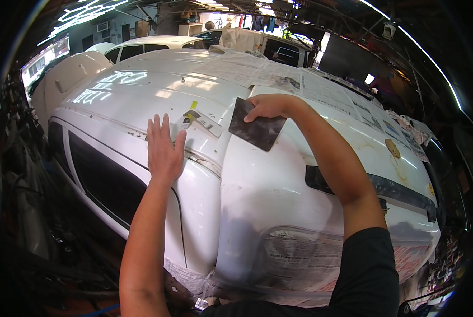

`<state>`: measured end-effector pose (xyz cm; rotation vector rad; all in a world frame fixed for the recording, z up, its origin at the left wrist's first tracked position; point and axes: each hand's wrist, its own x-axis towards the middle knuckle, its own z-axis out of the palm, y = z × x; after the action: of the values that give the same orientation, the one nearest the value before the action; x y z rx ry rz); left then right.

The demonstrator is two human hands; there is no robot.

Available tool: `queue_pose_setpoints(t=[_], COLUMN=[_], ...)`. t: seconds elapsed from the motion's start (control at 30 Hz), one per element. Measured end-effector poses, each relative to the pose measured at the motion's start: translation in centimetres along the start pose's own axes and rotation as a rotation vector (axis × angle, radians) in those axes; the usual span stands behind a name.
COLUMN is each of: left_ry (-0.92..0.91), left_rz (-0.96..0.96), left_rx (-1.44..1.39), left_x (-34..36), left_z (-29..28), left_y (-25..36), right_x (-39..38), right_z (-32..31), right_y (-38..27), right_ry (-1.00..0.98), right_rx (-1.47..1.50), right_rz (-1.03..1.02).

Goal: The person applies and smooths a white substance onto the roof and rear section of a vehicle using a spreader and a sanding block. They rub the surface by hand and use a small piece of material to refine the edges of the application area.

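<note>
My right hand (270, 108) grips a dark, square sheet of sandpaper (255, 129) by its upper edge, thumb on top. The sheet lies on or just above the white rear body panel (278, 174), beside the seam with the car roof. Stretched over the white roof (125, 100) is my left hand (165, 148), fingers extended and nothing held; its palm appears to rest near the roof's edge channel. Between the hands lie a pale angular strip (207, 126) and a small yellow-green strip (194, 105), their kinds unclear.
Newspaper masking (321, 90) covers the far right side, and more paper covers a window (300, 253) below. A black bar (373, 190) runs along the panel, near a tan piece (392, 148). Another white car (152, 42) stands behind.
</note>
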<state>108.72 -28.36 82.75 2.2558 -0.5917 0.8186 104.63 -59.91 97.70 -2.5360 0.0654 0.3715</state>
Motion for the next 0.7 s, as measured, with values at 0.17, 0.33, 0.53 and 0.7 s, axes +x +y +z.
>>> queue_pose_setpoints(t=[0.17,0.33,0.53,0.7], left_ry=[0.003,0.002,-0.009,-0.021], left_rz=[0.008,0.007,0.008,-0.006], left_rx=[0.011,-0.001,0.050,0.046], left_x=[0.0,0.0,-0.1,0.1], left_z=[0.1,0.2,0.1,0.0], left_y=[-0.1,-0.1,-0.4,0.0], right_x=[-0.4,-1.7,-3.9,-3.8], right_z=[0.0,-0.5,0.3,0.4], right_y=[-0.2,-0.3,-0.7,-0.3], right_ry=[-0.083,-0.036,-0.087,-0.070], right_rx=[0.154,-0.028,0.142,0.112], right_rz=[0.007,0.014,0.033,0.020])
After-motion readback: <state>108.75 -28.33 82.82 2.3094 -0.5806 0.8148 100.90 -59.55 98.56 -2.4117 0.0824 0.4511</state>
